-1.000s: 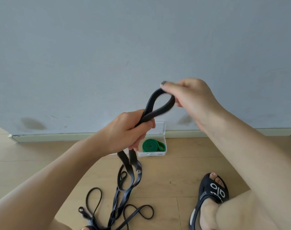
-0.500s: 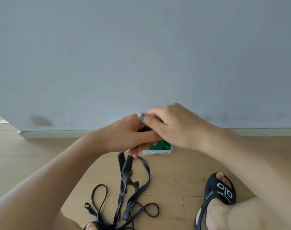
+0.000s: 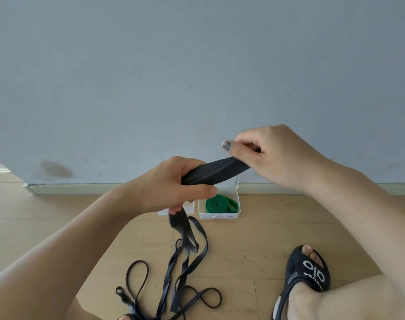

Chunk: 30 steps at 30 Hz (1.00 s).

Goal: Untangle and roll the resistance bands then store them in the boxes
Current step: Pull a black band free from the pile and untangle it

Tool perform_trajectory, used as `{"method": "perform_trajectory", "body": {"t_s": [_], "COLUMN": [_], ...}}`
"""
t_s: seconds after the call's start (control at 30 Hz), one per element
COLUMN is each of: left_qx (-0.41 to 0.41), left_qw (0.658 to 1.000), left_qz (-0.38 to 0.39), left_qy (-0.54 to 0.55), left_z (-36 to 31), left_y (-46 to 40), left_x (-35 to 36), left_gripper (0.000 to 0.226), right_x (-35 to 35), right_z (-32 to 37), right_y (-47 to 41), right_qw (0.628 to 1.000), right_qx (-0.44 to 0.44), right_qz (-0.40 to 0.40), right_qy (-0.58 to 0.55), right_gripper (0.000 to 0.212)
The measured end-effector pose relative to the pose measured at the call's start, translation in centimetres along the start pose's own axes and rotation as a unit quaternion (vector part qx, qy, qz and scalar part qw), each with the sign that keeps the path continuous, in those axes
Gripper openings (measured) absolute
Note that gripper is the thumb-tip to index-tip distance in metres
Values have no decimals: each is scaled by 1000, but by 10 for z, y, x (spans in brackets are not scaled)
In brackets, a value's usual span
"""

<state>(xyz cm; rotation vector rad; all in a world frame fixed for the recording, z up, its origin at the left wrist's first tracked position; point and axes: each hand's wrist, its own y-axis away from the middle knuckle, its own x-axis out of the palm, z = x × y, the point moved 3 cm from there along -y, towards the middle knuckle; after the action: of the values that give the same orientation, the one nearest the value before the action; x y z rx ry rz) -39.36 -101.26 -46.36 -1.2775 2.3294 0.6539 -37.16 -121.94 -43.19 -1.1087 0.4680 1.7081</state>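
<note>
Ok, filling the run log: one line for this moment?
left hand: grips flat black rubber resistance band | right hand: pinches its end | rolled green band: in white box

I count two hands — a left hand [image 3: 171, 185] and a right hand [image 3: 273, 155]. Two white boxes [image 3: 220, 214] sit at twelve o'clock by the wall, the left one mostly hidden. One green band [image 3: 221, 204] is rolled in the right box. How many black bands [image 3: 187, 262] make up the tangle — I cannot tell. One black sandal [image 3: 310, 271] at four o'clock.
</note>
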Motion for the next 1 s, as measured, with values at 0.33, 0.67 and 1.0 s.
{"method": "perform_trajectory", "body": {"t_s": [0.33, 0.67, 1.0], "left_qx": [-12, 53, 173], "left_qw": [999, 993, 969], "left_qz": [39, -34, -116], "left_qy": [-22, -99, -129], "left_z": [-4, 7, -1], "left_y": [1, -1, -10], "left_x": [9, 16, 27], "left_gripper": [29, 65, 25], "right_x": [18, 17, 13], "right_z": [13, 12, 9], "right_y": [11, 9, 6], "right_qw": [993, 989, 984], "right_qx": [-29, 55, 99], "right_qz": [102, 67, 63], "right_qy": [-57, -122, -134], "right_gripper": [63, 60, 60]}}
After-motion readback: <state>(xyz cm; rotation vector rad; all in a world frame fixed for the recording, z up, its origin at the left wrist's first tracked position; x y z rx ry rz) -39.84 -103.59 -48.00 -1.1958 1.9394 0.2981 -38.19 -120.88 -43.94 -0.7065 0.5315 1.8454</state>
